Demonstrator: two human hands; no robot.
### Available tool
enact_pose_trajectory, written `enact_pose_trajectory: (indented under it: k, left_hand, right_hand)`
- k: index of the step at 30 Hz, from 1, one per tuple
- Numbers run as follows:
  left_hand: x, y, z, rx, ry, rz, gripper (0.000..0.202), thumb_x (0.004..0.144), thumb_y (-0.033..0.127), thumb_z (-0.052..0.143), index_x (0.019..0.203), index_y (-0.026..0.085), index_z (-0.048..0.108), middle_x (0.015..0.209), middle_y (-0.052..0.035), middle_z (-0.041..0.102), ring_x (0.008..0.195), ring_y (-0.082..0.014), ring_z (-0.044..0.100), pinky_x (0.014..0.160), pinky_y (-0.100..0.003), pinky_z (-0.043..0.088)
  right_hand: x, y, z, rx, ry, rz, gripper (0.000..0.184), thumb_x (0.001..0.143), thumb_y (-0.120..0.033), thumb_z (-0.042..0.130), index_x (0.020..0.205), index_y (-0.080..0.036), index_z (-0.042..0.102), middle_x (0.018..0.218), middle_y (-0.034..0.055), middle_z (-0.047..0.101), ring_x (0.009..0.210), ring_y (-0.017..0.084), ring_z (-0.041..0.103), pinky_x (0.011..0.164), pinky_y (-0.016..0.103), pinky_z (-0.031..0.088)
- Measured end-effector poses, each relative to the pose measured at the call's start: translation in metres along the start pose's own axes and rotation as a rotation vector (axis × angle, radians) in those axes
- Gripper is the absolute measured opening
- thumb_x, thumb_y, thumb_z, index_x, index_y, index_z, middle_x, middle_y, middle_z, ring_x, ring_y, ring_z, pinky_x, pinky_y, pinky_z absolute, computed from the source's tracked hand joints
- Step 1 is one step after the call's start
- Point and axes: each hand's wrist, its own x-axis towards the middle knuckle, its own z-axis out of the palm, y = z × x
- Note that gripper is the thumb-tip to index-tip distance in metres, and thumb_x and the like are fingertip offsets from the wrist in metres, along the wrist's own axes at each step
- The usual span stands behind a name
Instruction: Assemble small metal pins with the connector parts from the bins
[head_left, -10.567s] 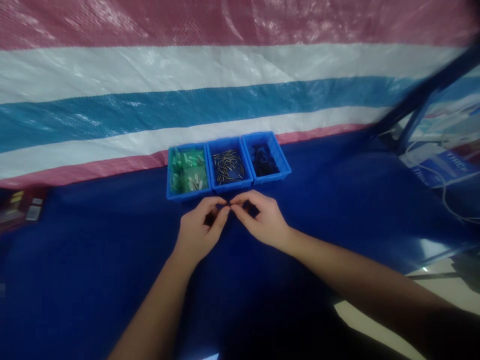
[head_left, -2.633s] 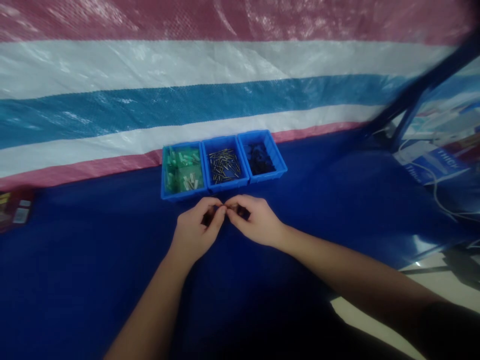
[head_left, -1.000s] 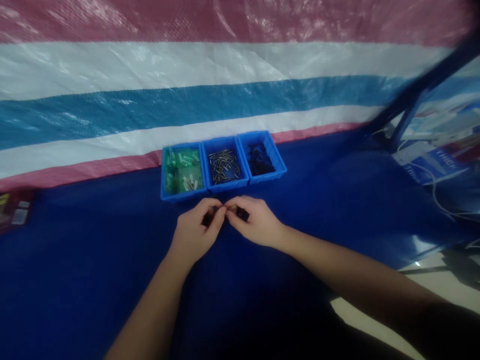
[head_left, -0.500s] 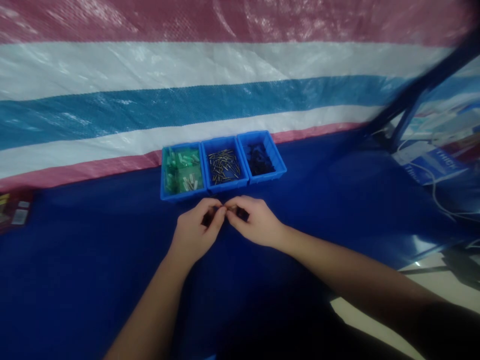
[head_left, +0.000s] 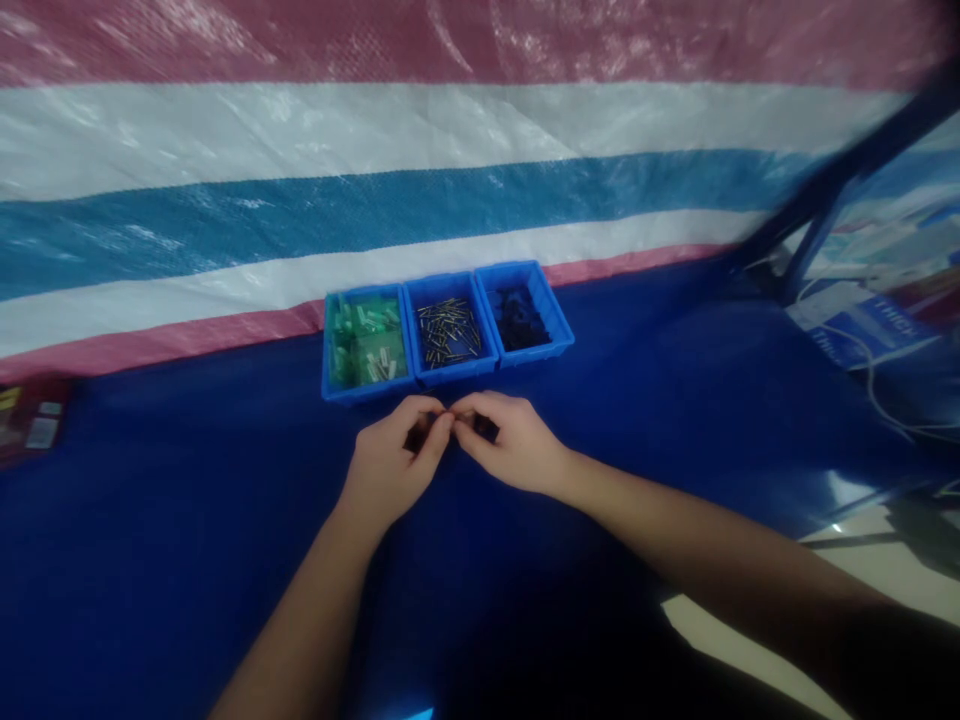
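My left hand [head_left: 396,452] and my right hand [head_left: 508,440] meet fingertip to fingertip, just in front of three blue bins. Both are closed in a pinch; whatever sits between the fingertips is too small and hidden to make out. The left blue bin [head_left: 325,368] has green plastic bags [head_left: 346,350] in it, with small silvery-white pieces [head_left: 381,364] on top. Thin brass-and-dark metal pins [head_left: 448,328] lie loose in the middle blue bin [head_left: 459,374]. Small dark parts [head_left: 517,318] fill some of the right blue bin [head_left: 556,322].
A blue cover [head_left: 187,540] spreads over the work surface. Behind it hangs a striped plastic sheet [head_left: 480,130]. At the left edge lies a dark red box [head_left: 37,420]. To the right are a dark metal frame [head_left: 840,170], a blue-and-white package [head_left: 862,325] and a white cable [head_left: 874,390].
Almost nothing differs. Both hands keep the same pinch at the same spot, and the view has shifted very slightly.
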Motion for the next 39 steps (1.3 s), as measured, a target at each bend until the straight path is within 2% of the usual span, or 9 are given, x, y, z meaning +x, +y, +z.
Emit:
enact_pose_trajectory:
  k: [39]
  left_hand:
    - [0.0001,-0.0011,-0.0006,-0.005,-0.037,-0.032,0.012,0.093,0.031,0.06,0.097,0.021,0.065,0.066,0.0059,0.06,0.055,-0.0077,0.057,0.057,-0.019,0.045]
  right_hand:
    - [0.0006,0.0003,-0.0008,-0.012,-0.02,0.009,0.009,0.089,-0.014,0.062,0.093,-0.019,0.068,0.081,0.0005,0.07,0.076,0.014,0.064,0.073,0.027,0.05]
